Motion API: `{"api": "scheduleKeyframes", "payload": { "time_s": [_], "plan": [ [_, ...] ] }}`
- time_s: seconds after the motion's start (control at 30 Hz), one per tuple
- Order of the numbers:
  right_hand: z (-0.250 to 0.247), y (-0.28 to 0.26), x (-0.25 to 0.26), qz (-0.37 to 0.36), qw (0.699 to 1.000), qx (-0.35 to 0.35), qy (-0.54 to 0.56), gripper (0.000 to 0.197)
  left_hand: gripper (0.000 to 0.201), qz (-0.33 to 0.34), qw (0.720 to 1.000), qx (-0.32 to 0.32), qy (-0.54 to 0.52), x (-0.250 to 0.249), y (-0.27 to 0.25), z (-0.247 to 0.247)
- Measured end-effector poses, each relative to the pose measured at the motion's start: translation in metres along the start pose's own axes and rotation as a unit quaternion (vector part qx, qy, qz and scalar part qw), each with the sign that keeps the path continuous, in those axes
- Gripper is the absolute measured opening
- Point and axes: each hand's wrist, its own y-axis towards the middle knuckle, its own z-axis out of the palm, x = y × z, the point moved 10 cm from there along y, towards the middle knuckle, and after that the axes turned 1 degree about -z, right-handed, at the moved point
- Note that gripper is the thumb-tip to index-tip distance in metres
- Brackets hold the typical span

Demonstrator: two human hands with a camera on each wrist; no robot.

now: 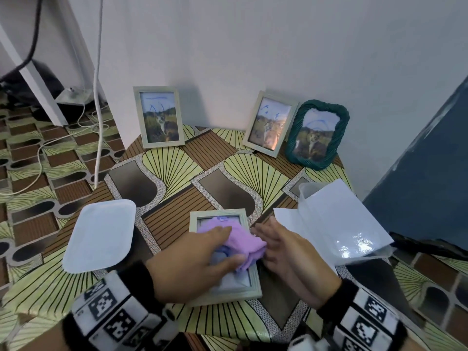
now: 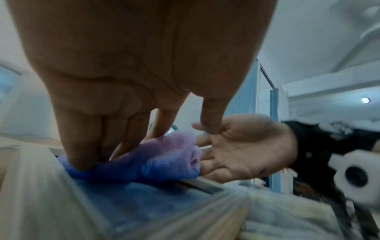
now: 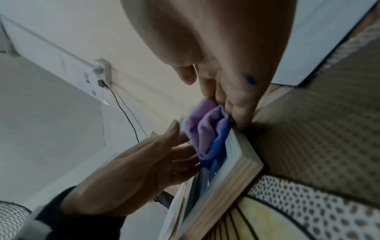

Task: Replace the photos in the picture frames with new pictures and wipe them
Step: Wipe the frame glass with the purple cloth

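A pale wooden picture frame (image 1: pixel 218 214) lies flat near the table's front edge. A bunched purple cloth (image 1: pixel 243 238) sits on its glass. My left hand (image 1: pixel 215 240) presses the cloth down with straight fingers, the thumb stretched out beside it. The left wrist view shows those fingers (image 2: pixel 86 146) pushing into the cloth (image 2: pixel 162 155) on the frame (image 2: pixel 41 194). My right hand (image 1: pixel 276 241) stands on edge against the frame's right side, fingers straight and palm facing the cloth. In the right wrist view its fingertips (image 3: pixel 240 116) touch the frame's rail (image 3: pixel 236 165) beside the cloth (image 3: pixel 207 129).
Three upright frames with cat photos lean on the back wall: one left (image 1: pixel 159 117), one right (image 1: pixel 269 122), and a green woven one (image 1: pixel 316 133). A white tray (image 1: pixel 101 234) lies at the left. White sheets over a clear container (image 1: pixel 334 219) sit right. Cables (image 1: pixel 98 97) hang left.
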Motion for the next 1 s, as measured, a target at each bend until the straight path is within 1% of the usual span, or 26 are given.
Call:
{"api": "scheduleKeyframes", "payload": {
  "time_s": [0.07, 0.1, 0.13, 0.17, 0.33, 0.4, 0.47, 0.53, 0.57, 0.63, 0.73, 0.8, 0.83, 0.87, 0.9, 0.93, 0.97, 1.0],
  "plan": [
    [0.006, -0.005, -0.006, 0.018, 0.998, 0.026, 0.056, 0.06, 0.081, -0.038, 0.995, 0.074, 0.046, 0.001, 0.005, 0.025],
    [0.008, -0.007, -0.008, 0.024, 0.997, 0.033, 0.07, 0.059, 0.087, -0.058, 0.991, 0.093, 0.079, 0.004, 0.007, 0.032],
    [0.01, -0.009, -0.008, 0.026, 0.996, 0.036, 0.078, 0.06, 0.088, -0.069, 0.987, 0.097, 0.109, 0.005, 0.011, 0.035],
    [0.011, -0.011, -0.007, 0.028, 0.995, 0.036, 0.087, 0.062, 0.084, -0.071, 0.984, 0.092, 0.134, 0.006, 0.014, 0.035],
    [0.016, -0.016, -0.005, 0.034, 0.99, 0.031, 0.134, 0.066, 0.046, -0.04, 0.979, 0.047, 0.193, 0.001, 0.027, 0.02],
    [0.017, -0.016, -0.007, 0.036, 0.991, 0.028, 0.129, 0.068, 0.029, -0.034, 0.982, 0.027, 0.182, 0.004, 0.03, 0.014],
    [0.018, -0.015, -0.007, 0.029, 0.992, 0.022, 0.118, 0.069, 0.02, -0.037, 0.991, 0.006, 0.131, 0.009, 0.03, 0.005],
    [0.014, -0.013, -0.007, 0.016, 0.994, 0.006, 0.109, 0.07, 0.017, -0.05, 0.996, -0.025, 0.063, 0.015, 0.027, -0.011],
    [0.012, -0.012, -0.006, 0.009, 0.994, 0.0, 0.106, 0.07, 0.016, -0.055, 0.997, -0.053, 0.033, 0.019, 0.023, -0.023],
    [0.008, -0.01, -0.003, 0.002, 0.996, -0.006, 0.093, 0.068, 0.014, -0.057, 0.989, -0.135, -0.003, 0.03, 0.009, -0.057],
    [0.004, -0.008, 0.0, -0.002, 0.999, -0.014, 0.031, 0.067, 0.016, -0.076, 0.967, -0.24, -0.023, 0.06, -0.026, -0.104],
    [0.005, -0.006, 0.0, -0.002, 1.0, -0.013, 0.002, 0.071, 0.022, -0.104, 0.953, -0.284, -0.011, 0.088, -0.051, -0.127],
    [0.006, -0.006, 0.0, -0.001, 1.0, -0.013, -0.003, 0.072, 0.024, -0.121, 0.948, -0.294, 0.009, 0.103, -0.062, -0.134],
    [0.007, -0.005, -0.001, 0.0, 1.0, -0.012, -0.007, 0.072, 0.026, -0.136, 0.946, -0.294, 0.031, 0.118, -0.071, -0.139],
    [0.008, -0.005, -0.001, 0.001, 1.0, -0.013, -0.012, 0.071, 0.027, -0.147, 0.947, -0.28, 0.052, 0.13, -0.078, -0.14],
    [0.008, -0.005, -0.002, 0.001, 1.0, -0.014, -0.02, 0.069, 0.03, -0.156, 0.953, -0.252, 0.068, 0.142, -0.084, -0.137],
    [0.008, -0.004, -0.002, 0.001, 0.999, -0.016, -0.031, 0.068, 0.035, -0.168, 0.96, -0.209, 0.078, 0.154, -0.088, -0.128],
    [0.008, -0.004, -0.003, 0.001, 0.999, -0.017, -0.042, 0.066, 0.042, -0.184, 0.968, -0.147, 0.092, 0.167, -0.092, -0.113]
  ]
}}
